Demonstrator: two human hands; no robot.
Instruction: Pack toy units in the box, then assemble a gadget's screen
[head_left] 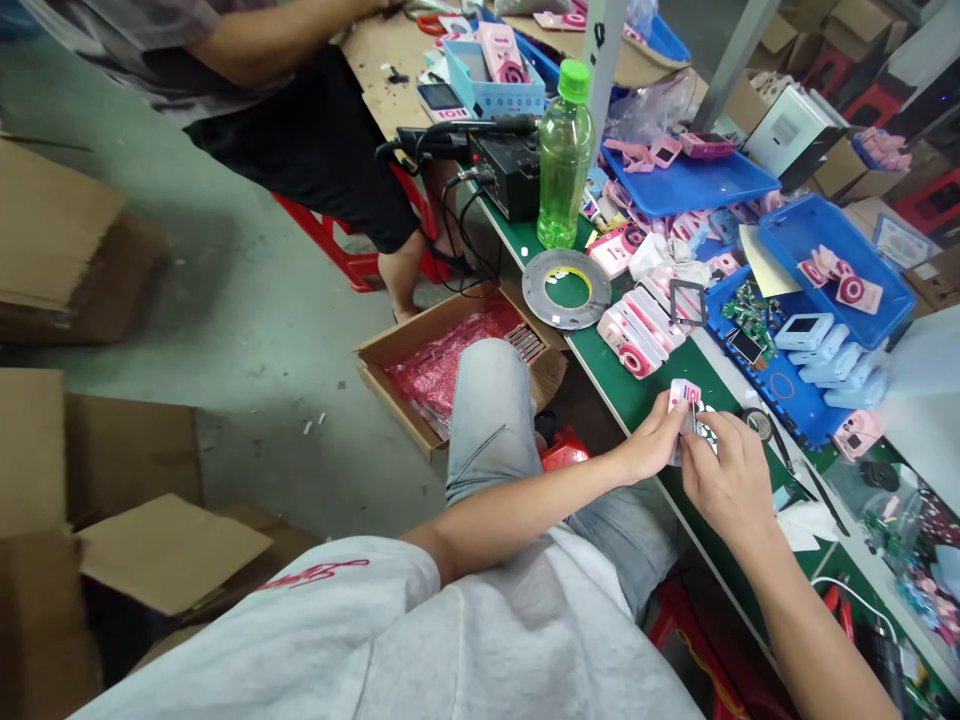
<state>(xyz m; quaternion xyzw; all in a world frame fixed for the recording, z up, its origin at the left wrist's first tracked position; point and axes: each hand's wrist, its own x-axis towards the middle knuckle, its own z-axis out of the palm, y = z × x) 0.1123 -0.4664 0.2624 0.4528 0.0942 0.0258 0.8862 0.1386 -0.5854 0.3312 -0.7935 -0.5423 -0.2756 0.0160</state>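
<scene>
My left hand (651,440) is closed on a small pink and white printed piece (685,393) over the front edge of the green bench. My right hand (729,472) is closed beside it, with its fingers pinched round something thin and dark that touches the piece; I cannot make out what it is. Small white bits lie on the green mat just behind my fingers. A roll of black tape (756,424) is to the right of my right hand. Pink camera shells (637,335) lie beyond my left hand.
A tape ring (536,290) and a green bottle (559,170) stand farther along the bench. Blue trays (799,400) hold boards and blue cases. An open carton (405,420) sits by my knee. Another person (300,150) sits at the upper left.
</scene>
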